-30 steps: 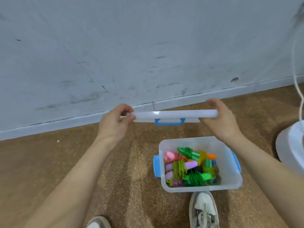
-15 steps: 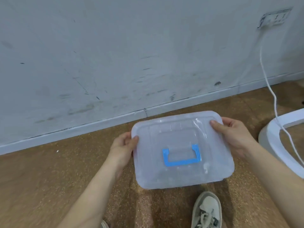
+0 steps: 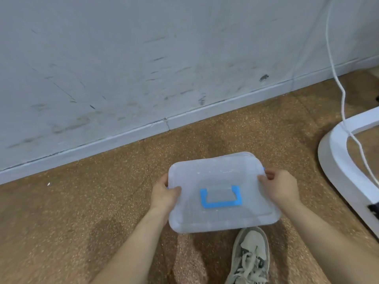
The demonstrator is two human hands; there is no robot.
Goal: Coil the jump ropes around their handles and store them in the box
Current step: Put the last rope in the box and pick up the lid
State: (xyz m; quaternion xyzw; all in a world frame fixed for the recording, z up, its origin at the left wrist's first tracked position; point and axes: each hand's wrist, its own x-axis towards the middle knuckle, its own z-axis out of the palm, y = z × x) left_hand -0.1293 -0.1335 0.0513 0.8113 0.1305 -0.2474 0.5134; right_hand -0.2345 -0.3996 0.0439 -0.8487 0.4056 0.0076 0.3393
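Note:
A translucent white lid (image 3: 221, 177) with a blue handle (image 3: 220, 196) lies flat over the storage box, whose rim shows only as a thin edge at the back right. The coiled jump ropes are hidden under the lid. My left hand (image 3: 164, 194) grips the lid's left edge, thumb on top. At the right edge my right hand (image 3: 280, 188) holds the lid, fingertips by a blue side latch (image 3: 264, 169).
The box stands on a brown speckled floor (image 3: 102, 212) close to a scuffed grey wall with a white skirting board (image 3: 123, 138). A white curved base (image 3: 336, 158) and a white cable (image 3: 340, 93) are at the right. My shoe (image 3: 251, 257) is just below the box.
The lid went from held up edge-on above the open box to lying flat over it. The ropes are now covered, and both hands came down with the lid.

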